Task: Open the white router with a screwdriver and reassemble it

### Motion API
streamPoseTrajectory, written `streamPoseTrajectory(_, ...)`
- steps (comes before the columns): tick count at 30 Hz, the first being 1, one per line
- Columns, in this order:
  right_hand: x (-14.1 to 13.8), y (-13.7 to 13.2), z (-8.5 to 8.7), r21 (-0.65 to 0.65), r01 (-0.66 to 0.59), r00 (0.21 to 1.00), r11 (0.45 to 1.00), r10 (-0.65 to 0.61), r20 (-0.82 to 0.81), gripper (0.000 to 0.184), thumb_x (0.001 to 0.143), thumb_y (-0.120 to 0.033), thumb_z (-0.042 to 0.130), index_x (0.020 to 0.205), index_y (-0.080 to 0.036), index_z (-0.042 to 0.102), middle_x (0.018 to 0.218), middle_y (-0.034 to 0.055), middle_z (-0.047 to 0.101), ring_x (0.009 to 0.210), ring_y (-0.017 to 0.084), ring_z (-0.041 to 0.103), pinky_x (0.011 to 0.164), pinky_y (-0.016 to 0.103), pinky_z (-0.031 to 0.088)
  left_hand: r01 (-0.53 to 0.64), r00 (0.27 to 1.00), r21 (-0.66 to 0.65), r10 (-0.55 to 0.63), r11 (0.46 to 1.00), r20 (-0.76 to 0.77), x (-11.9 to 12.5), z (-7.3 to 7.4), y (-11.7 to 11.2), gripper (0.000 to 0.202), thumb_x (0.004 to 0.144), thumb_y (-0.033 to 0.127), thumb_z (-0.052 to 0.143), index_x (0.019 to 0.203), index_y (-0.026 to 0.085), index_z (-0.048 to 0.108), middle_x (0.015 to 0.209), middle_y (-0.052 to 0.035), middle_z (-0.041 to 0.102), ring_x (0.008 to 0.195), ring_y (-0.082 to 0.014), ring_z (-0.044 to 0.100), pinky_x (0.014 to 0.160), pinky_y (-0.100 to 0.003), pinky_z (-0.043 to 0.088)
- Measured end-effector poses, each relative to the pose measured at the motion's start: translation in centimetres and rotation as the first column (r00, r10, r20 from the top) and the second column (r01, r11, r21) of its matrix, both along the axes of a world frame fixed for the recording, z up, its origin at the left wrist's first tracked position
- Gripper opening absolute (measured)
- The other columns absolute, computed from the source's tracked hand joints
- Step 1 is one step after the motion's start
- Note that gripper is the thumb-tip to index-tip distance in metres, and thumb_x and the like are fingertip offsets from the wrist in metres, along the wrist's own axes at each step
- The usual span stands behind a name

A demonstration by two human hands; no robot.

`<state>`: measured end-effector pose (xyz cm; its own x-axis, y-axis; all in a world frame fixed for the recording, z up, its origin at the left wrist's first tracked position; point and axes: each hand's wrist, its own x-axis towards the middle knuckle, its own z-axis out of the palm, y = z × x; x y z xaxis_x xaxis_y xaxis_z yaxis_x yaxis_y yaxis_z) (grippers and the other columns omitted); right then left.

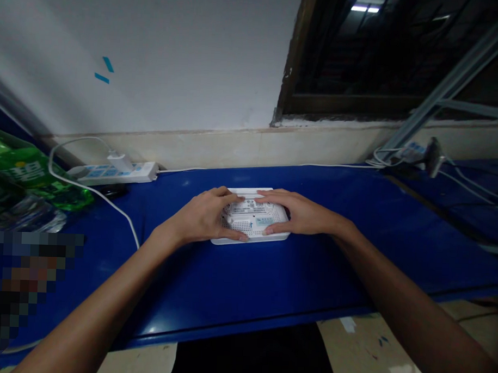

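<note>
Both arms bare to the frame edge: left forearm [93, 303] and right forearm [418, 317] are long and slim, narrowing to bony wrists, no sleeves in view. Left hand [203, 215] and right hand [301, 213] are bare too, ungloved, with long, thin fingers [231, 234] and short, trimmed nails — thumbnails show best — no tape or markings on the skin.
</note>
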<state>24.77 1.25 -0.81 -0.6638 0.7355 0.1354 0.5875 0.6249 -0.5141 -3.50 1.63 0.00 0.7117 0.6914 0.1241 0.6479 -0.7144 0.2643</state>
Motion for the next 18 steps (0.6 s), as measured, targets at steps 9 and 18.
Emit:
streamPoseTrajectory(9,2.9,0.2,0.5,0.117,0.447,0.894,0.887,-0.447,-0.030,0.011,0.089,-0.031,0.066,0.086,-0.020,0.064,0.062,-0.0015,0.067,0.052,0.014,0.058,0.052,0.026,0.037,0.051,0.999,-0.064,-0.050,0.997,0.018,0.1,1.8,1.2,0.055,0.102,0.060,0.044,0.141,0.024,0.060,0.138,-0.0091,0.063,0.122,-0.0259,0.062,0.107,-0.041,0.046)
streamPoseTrajectory(18,2.7,-0.6,-0.4,-0.121,0.319,0.944,0.940,-0.305,0.124,0.024,0.076,-0.025,0.074,0.076,-0.022,0.050,0.058,-0.0029,0.066,0.051,0.014,0.062,0.049,0.023,0.035,0.111,0.987,0.014,-0.111,0.994,0.118,1.4,1.5,1.0,0.047,0.107,0.048,0.040,0.138,0.022,0.062,0.134,-0.0088,0.066,0.121,-0.0238,0.062,0.107,-0.041,0.047)
